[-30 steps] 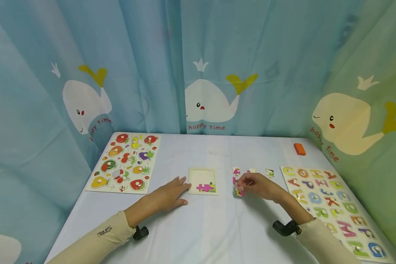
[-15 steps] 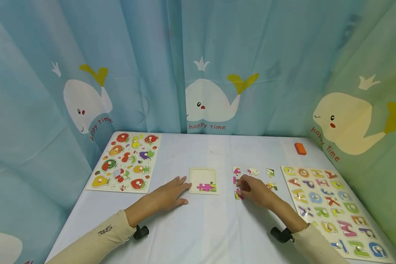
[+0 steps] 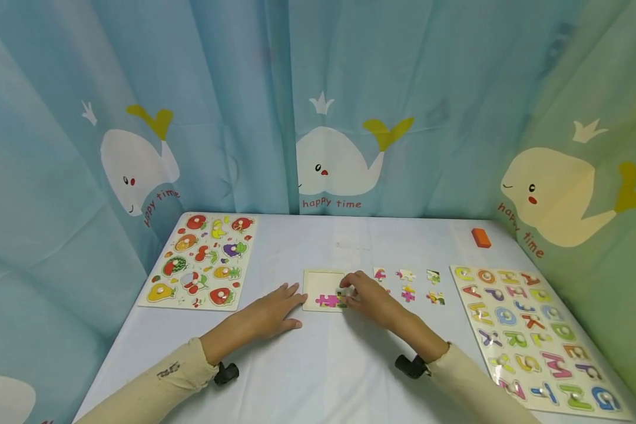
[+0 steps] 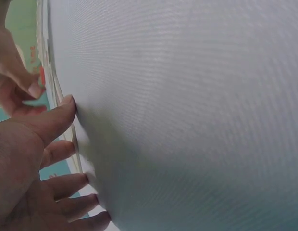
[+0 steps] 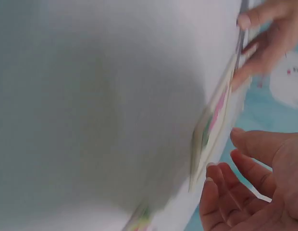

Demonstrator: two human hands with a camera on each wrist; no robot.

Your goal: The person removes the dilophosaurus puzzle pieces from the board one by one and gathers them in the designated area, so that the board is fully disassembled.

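Observation:
A small square puzzle tray [image 3: 320, 282] lies mid-table, with joined pink and green puzzle pieces [image 3: 327, 301] along its front edge. My left hand [image 3: 275, 311] rests on the table with spread fingers, the fingertips at the tray's left edge. Over the tray's right side hovers my right hand [image 3: 373, 300], its fingers loosely bent and partly covering the green corner. In the right wrist view, a gap shows between this hand's [image 5: 259, 178] thumb and fingers, with nothing visible in it. Several loose pieces [image 3: 408, 294] lie right of the tray; some are partly hidden by the hand.
A fruit peg board [image 3: 198, 265] lies at the left, and a letter peg board [image 3: 540, 335] at the right. An orange block [image 3: 480, 238] sits near the back right. A whale-print curtain [image 3: 233, 118] hangs around the table.
My right hand has let a puzzle piece down in the nearest left column of loose pieces, then moved left to the tray. The left hand has stayed in place.

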